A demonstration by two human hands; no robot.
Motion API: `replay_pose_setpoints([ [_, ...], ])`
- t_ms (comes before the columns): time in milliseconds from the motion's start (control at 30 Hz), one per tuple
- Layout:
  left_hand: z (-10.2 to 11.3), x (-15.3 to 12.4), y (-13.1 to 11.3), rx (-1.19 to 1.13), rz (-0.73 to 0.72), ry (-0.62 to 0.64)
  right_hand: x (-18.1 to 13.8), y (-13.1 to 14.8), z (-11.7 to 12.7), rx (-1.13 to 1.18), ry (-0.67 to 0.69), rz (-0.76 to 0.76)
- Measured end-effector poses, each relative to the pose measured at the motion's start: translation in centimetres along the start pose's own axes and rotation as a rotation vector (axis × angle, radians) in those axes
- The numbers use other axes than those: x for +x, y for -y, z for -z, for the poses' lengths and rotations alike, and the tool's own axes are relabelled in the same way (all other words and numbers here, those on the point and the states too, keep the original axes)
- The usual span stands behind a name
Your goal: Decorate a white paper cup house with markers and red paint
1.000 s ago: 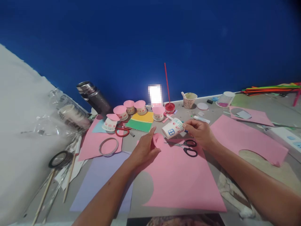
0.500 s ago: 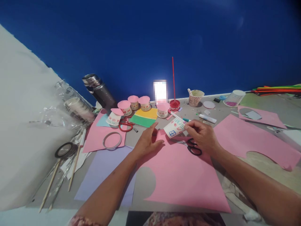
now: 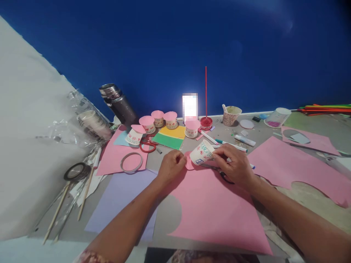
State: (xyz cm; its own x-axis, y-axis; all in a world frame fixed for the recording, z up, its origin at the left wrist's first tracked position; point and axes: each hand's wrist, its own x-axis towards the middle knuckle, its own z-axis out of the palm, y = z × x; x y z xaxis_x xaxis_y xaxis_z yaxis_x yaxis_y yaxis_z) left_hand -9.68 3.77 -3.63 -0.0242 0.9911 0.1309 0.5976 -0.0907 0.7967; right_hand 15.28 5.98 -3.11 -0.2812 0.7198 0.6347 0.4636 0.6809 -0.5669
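Note:
A white paper cup, drawn with red flowers, green strokes and a blue window, lies tilted in my right hand, which pinches it near its open rim. Against the cup's base is a round pink paper piece. My left hand has its fingers curled closed at that piece's left edge. Black-handled scissors lie partly hidden beneath my right hand. Under both hands spreads a large pink sheet with a curved cut-out on its left.
Several decorated cups with pink paper tops stand at the back, near red-handled scissors. Markers lie beyond my right hand. A dark flask is at back left, a tape roll on the left, pink offcuts on the right.
My left hand has gone from spread fingers to curled ones at the round pink piece, which now shows against the cup's base. The cup stays in my right hand. The view shifts slightly.

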Motion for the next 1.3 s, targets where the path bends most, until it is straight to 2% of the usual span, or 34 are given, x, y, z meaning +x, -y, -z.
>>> replay_pose_setpoints([
  [100,0.0,-0.4,-0.8,-0.096,0.004,0.018,0.0,0.2,0.0,-0.014,-0.014,0.026],
  [167,0.1,-0.7,-1.4,-0.241,0.037,0.024,0.0,0.5,0.1,-0.023,-0.027,0.045],
  [367,0.1,-1.2,-2.8,-0.913,0.362,0.144,0.1,1.4,0.0,-0.066,-0.058,0.136],
  [500,0.0,-1.2,-2.8,-1.127,0.476,0.103,-0.1,2.0,0.1,-0.138,-0.075,0.207],
  [667,-0.5,-1.3,-2.8,-1.282,0.625,0.176,-0.3,2.7,0.3,-0.218,-0.065,0.282],
  [800,-0.9,-1.5,-2.5,-1.343,0.673,0.254,-0.3,3.2,0.5,-0.251,-0.043,0.334],
  [1067,-1.0,-1.5,-2.5,-1.363,0.676,0.301,-0.2,3.7,0.9,-0.291,0.043,0.445],
  [1300,-1.0,-1.4,-2.7,-1.397,0.708,0.305,-0.5,3.6,0.7,-0.224,0.075,0.389],
])
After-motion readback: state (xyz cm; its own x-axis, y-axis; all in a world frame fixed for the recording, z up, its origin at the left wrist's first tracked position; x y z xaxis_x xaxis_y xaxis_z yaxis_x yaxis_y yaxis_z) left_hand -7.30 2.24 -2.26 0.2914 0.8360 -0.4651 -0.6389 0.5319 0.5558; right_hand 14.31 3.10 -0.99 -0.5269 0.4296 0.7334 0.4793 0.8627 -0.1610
